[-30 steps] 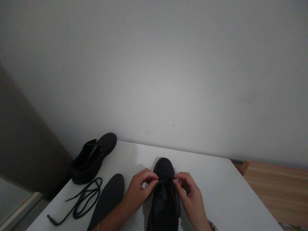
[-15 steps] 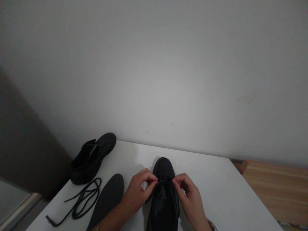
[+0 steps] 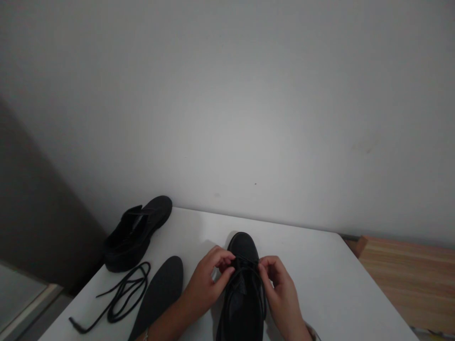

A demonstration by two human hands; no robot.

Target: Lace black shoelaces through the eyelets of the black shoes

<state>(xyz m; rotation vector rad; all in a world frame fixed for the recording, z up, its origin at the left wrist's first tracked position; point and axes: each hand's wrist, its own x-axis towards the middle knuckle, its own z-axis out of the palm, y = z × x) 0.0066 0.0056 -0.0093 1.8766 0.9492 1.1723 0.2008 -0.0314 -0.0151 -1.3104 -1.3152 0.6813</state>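
Note:
A black shoe stands on the white table, toe pointing away from me. My left hand pinches the shoe's black lace on the left side of the eyelets. On the right side my right hand pinches the same lace. The lace crosses the shoe's tongue between my fingertips. The shoe's heel is cut off by the bottom edge of the view.
A second black shoe lies at the table's far left corner. A loose black lace is coiled in front of it, with a dark insole beside it. A wooden surface lies to the right, a pale wall behind.
Both hands have shifted slightly forward along the shoe, fingertips closing in on the lace near the front eyelets. The other objects have not moved.

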